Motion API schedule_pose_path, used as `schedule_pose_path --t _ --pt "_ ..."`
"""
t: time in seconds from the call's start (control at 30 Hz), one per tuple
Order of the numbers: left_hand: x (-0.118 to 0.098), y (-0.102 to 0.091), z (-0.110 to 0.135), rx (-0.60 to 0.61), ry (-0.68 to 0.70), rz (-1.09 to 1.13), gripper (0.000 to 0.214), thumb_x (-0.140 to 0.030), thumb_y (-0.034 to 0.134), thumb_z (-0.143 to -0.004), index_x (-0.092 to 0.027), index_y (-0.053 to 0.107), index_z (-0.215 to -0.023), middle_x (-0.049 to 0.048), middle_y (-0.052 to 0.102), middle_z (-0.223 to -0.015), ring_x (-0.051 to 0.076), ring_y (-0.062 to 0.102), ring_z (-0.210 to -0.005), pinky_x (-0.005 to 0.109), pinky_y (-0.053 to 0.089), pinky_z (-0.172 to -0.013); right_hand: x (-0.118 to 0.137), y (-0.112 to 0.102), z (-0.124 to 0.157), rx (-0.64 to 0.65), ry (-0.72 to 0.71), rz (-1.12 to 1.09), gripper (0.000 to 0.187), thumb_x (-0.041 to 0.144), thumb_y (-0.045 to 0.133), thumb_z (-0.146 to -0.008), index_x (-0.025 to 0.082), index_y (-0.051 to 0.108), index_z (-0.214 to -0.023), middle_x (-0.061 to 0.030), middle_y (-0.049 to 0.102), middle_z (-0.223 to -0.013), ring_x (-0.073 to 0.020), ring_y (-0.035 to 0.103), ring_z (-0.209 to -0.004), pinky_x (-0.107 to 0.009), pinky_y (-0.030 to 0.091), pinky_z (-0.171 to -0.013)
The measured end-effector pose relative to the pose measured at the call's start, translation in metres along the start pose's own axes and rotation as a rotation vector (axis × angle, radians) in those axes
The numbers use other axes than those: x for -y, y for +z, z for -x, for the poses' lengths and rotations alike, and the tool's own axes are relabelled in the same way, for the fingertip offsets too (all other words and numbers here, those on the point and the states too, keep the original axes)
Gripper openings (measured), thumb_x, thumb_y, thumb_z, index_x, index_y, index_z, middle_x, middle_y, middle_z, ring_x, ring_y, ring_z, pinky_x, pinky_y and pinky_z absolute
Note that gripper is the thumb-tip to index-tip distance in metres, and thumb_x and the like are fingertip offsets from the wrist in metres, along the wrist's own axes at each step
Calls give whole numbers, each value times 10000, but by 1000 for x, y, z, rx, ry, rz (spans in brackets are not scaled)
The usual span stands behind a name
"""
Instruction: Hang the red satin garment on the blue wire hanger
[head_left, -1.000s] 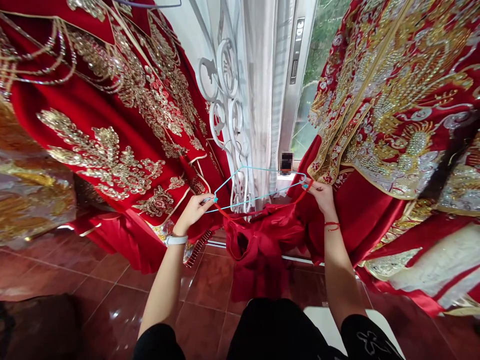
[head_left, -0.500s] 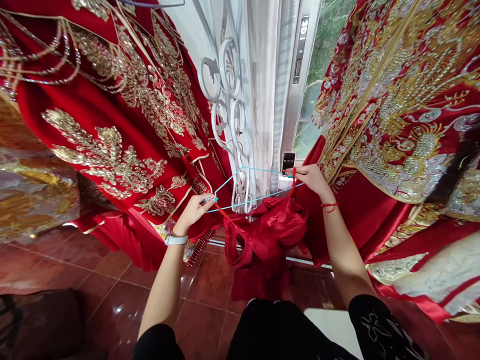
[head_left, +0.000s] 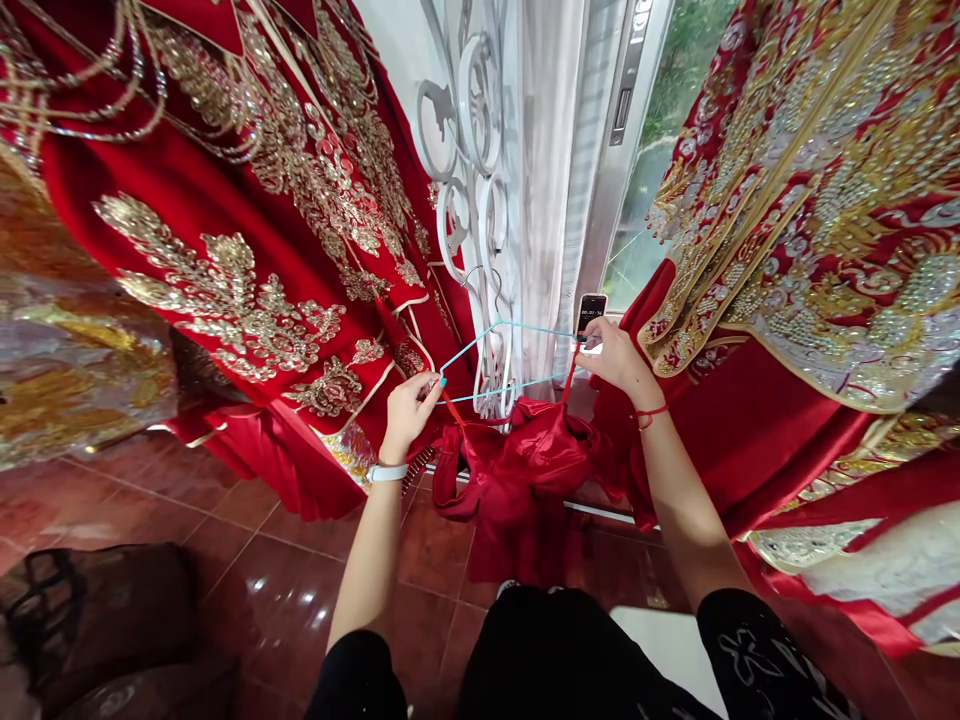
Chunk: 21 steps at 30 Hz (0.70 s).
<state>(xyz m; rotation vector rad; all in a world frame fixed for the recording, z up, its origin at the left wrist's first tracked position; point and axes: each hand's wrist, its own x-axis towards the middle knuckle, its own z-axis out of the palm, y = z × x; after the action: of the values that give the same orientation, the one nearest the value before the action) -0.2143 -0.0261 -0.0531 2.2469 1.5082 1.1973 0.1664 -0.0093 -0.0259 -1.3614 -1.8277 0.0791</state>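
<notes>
**Right strap lifted onto hanger's right end**

Since the earlier frames my right hand (head_left: pixel 611 355) had risen from the lower right corner of the wire hanger (head_left: pixel 504 360) to its upper right shoulder, carrying the red strap (head_left: pixel 571 372) along; my view had tilted too. By my judgement, the slip dress (head_left: pixel 525 470) was nearly seated. Right fingers were closed, pinching strap against wire. Left hand (head_left: pixel 411 405) was clenched on the hanger's left tip, over the other strap. The dress hung bunched below the bottom bar, between embroidered red gowns (head_left: pixel 247 260).
</notes>
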Motion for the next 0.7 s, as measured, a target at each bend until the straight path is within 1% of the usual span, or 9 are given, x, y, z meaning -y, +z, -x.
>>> schedule_pose_path --t 0.07,0.17,0.27,0.33,0.37,0.43,0.53,0.6,0.7 --pt "0 4 1 -26 36 -11 345 -461 488 -970 -191 701 -1007 83 698 -940 233 624 -882 349 483 -853 9 3 2 -25 -1 24 267 225 646 -700 217 619 -965 -58 705 -919 -262 654 -856 -507 443 -1005" --pt "4 11 12 -99 59 -4 383 -461 524 -962 -201 647 -1215 121 658 -1172 273 584 -1120 443 441 -1050 24 8 6 -95 -34 49 240 248 595 -804 246 650 -1037 -58 731 -1012 -290 664 -1002 -621 258 -1162" --pt "17 20 50 -280 -53 71 602 -463 612 -910 -194 487 -1434 164 500 -1440 298 439 -1366 497 324 -1186 31 14 11 -130 -48 32 275 258 532 -885 260 675 -1120 -72 738 -1112 -294 655 -1084 -637 174 -1205" --pt "28 27 87 -324 -215 195 578 -459 587 -920 -217 481 -1435 157 488 -1458 289 447 -1374 495 337 -1182 30 16 13 -129 -45 13 305 242 515 -896 256 680 -1151 -81 733 -1123 -293 649 -1093 -624 190 -1209" --pt "33 30 106 -254 -274 281 511 -467 562 -929 -235 533 -1383 142 538 -1407 281 505 -1322 493 370 -1161 29 17 14 -134 -41 4 318 230 514 -894 253 680 -1165 -85 727 -1127 -295 645 -1100 -616 205 -1209" --pt "38 35 140 12 -303 404 371 -477 545 -931 -252 678 -1195 123 629 -1329 294 543 -1300 514 352 -1177 28 19 13 -154 -38 -14 358 208 520 -885 251 670 -1208 -96 704 -1172 -299 624 -1145 -597 230 -1210" --pt "32 35 168 353 -300 437 265 -460 596 -901 -256 761 -862 120 682 -1321 350 489 -1372 578 267 -1217 38 29 14 -208 -57 -38 441 193 527 -874 252 635 -1298 -110 640 -1301 -315 548 -1285 -588 204 -1233" --pt "24 30 172 422 -322 421 244 -435 634 -872 -249 723 -741 117 707 -1286 363 473 -1385 590 254 -1218 50 41 19 -276 -64 -61 466 181 509 -875 240 627 -1322 -122 613 -1333 -322 509 -1335 -583 213 -1239" --pt "16 20 171 361 -331 420 166 -386 685 -818 -232 656 -762 118 717 -1197 331 579 -1251 532 393 -1138 68 64 38 -273 -102 -90 465 158 489 -881 240 648 -1310 -120 641 -1291 -316 526 -1319 -570 275 -1226"
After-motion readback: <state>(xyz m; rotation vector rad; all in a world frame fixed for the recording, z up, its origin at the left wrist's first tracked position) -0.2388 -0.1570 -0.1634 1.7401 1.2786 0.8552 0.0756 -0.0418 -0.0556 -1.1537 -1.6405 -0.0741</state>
